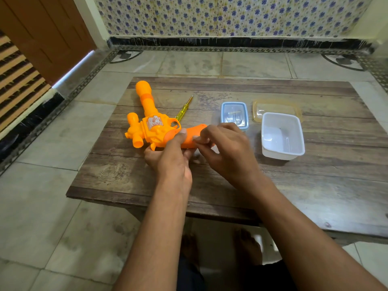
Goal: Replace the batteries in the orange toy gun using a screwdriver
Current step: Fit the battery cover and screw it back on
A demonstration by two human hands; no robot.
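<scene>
Now, orange toy gun [155, 124] gripped by left hand [170, 158], right hand [226, 148] pinching its handle

Soft dim indoor light, sharp centre, wide-angle bending at edges.

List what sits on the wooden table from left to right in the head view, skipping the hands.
Orange toy gun → yellow screwdriver → small blue container → white tub, with a yellowish lid lying just behind it.

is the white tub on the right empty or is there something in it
Empty, as far as shows: the white tub stands open and upright, and only its bare floor is visible.
</scene>
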